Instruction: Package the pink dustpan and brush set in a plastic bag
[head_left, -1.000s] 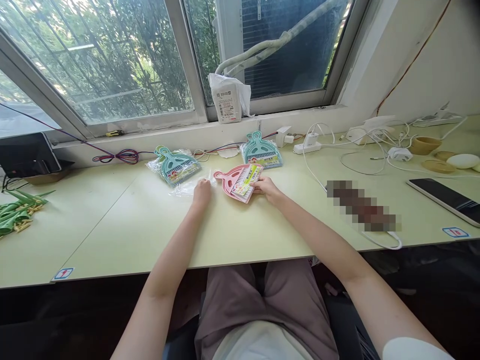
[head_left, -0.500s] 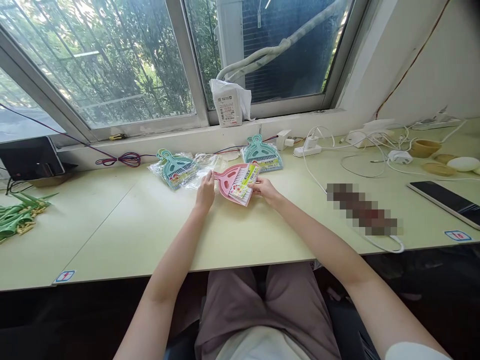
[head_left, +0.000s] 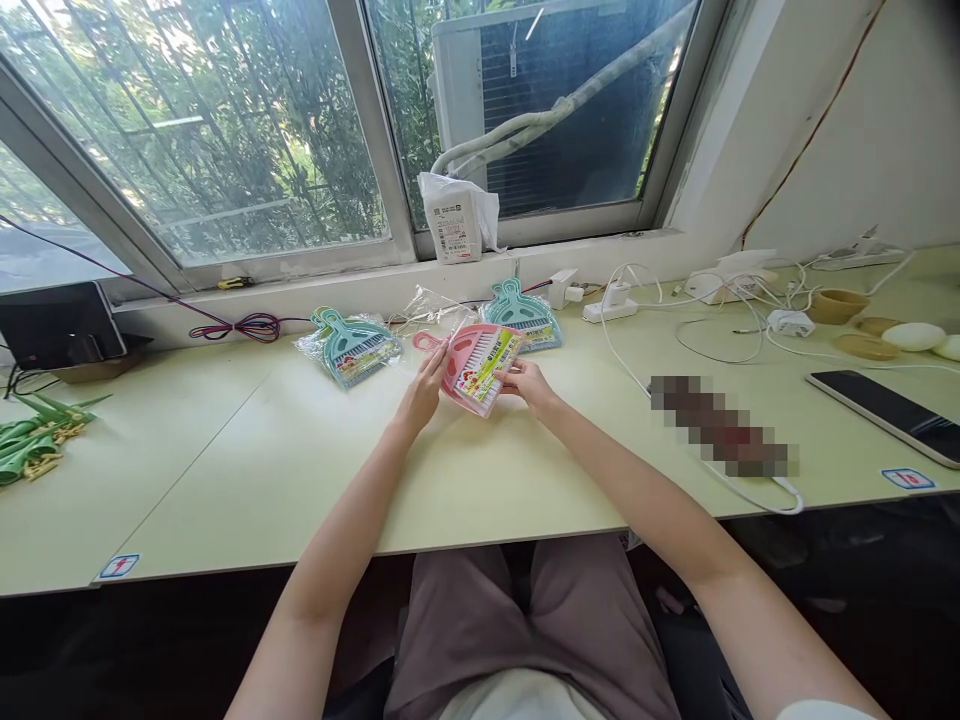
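A pink mini dustpan-and-brush set [head_left: 471, 362] with a colourful label is lifted and tilted above the pale green table [head_left: 480, 470]. My right hand [head_left: 529, 383] grips its right edge. At its left edge my left hand [head_left: 427, 385] pinches a clear plastic bag [head_left: 431, 305], whose crinkled film stands up behind the set. Two teal sets in clear bags lie further back: one on the left [head_left: 351, 345], the other [head_left: 519, 312] just behind the pink set.
A white packet [head_left: 454, 218] stands on the windowsill. Chargers and white cables [head_left: 660, 290] sprawl at the right, with a dark tablet [head_left: 889, 412], a bowl [head_left: 831, 304] and round pads. Green clips [head_left: 34, 440] and a black device [head_left: 60, 325] sit far left.
My left hand has moved from the flat plastic bag on the table to the pink set's left edge, bringing the bag up. The pink set has risen and tilted off the table.
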